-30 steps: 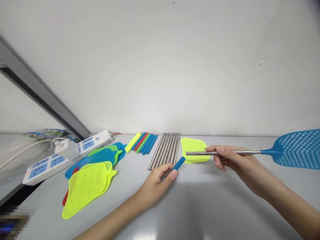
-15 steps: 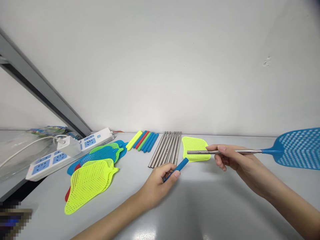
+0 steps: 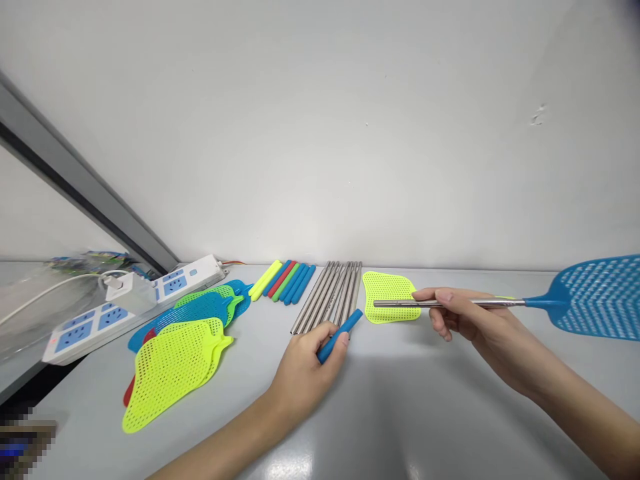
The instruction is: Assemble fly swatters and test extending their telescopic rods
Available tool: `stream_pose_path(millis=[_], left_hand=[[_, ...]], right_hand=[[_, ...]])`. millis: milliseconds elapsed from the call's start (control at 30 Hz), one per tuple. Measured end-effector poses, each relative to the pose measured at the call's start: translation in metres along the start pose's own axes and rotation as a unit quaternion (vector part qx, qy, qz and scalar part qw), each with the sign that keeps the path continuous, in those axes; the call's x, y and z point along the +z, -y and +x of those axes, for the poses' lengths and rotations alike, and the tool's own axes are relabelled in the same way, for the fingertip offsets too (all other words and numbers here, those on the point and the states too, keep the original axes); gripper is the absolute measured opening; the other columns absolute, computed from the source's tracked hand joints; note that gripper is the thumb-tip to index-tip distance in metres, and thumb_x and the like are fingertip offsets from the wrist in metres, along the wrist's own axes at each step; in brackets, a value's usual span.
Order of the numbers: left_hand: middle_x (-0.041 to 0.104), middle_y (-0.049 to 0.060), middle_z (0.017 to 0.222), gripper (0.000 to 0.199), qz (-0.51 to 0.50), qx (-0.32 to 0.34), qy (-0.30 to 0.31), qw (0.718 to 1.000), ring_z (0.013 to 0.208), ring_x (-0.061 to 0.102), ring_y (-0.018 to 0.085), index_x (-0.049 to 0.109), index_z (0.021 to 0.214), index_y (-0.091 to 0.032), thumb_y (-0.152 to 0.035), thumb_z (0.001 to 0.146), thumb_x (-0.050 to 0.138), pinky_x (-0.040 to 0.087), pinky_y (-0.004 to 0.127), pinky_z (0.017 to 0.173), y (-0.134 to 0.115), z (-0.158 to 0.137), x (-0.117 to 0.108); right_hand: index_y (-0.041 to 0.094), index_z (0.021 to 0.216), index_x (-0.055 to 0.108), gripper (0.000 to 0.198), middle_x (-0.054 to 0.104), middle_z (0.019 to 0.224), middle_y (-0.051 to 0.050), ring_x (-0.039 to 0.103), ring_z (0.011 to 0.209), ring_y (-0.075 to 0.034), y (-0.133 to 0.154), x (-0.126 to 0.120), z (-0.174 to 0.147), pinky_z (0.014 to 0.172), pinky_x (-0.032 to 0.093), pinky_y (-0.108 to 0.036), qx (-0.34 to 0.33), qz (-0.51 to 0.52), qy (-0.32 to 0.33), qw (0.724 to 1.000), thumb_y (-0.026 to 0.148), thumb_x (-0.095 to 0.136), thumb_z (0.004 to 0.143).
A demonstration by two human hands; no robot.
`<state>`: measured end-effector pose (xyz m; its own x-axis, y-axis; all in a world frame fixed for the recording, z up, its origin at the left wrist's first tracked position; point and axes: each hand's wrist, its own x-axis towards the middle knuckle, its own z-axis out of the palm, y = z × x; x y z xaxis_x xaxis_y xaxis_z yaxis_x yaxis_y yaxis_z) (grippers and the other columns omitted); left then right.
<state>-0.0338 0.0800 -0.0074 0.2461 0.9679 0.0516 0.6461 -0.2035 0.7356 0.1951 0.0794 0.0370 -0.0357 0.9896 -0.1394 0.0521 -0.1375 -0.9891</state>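
Note:
My right hand [image 3: 463, 313] pinches the metal rod of a fly swatter, whose blue perforated head [image 3: 597, 298] reaches the right edge. The rod's bare end points left, over a yellow swatter head [image 3: 390, 298] lying on the table. A short blue handle sleeve [image 3: 340, 335] is held in my left hand [image 3: 307, 360], tilted up to the right and apart from the rod. Just behind that hand lies a row of metal rods [image 3: 327, 297]. Left of them is a row of yellow, blue, red and green handle sleeves [image 3: 284, 281].
Stacked yellow, blue, green and red swatter heads [image 3: 175, 370] lie on the table [image 3: 280, 440] at left. Behind them is a white power strip [image 3: 135, 307] with a plugged-in adapter and cable. A grey metal post [image 3: 95, 170] slants at left, and a white wall [image 3: 320, 133] stands behind.
My left hand has moved slightly left with the blue handle sleeve, farther from the rod's end. The right hand and its swatter stay almost in place. The view has shifted a little.

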Motion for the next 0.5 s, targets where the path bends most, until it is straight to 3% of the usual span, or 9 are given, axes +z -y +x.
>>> stream_pose_path(millis=[133,500], left_hand=[[0.03,-0.006,0.046,0.028,0.047,-0.016,-0.045,0.998,0.043,0.027,0.008,0.047,0.062,-0.018,-0.04,0.077,0.036,0.023,0.021,0.046,0.0019,-0.0004,0.001],[0.036,-0.005,0.05,0.027,0.021,0.004,-0.019,1.0,0.048,0.034,0.008,0.044,0.061,-0.018,-0.036,0.078,0.035,0.025,0.02,0.049,-0.0021,-0.0017,0.003]], right_hand=[[0.018,0.094,0.061,0.037,0.049,0.06,-0.004,0.043,0.059,-0.015,-0.0003,-0.0011,0.0,0.06,0.039,-0.029,0.007,0.007,-0.014,1.0,0.044,0.044,0.074],[0.018,0.095,0.061,0.035,0.047,0.058,-0.002,0.041,0.058,-0.014,0.0012,0.0008,-0.0003,0.057,0.038,-0.027,0.012,0.033,-0.023,0.999,0.04,0.044,0.075]])
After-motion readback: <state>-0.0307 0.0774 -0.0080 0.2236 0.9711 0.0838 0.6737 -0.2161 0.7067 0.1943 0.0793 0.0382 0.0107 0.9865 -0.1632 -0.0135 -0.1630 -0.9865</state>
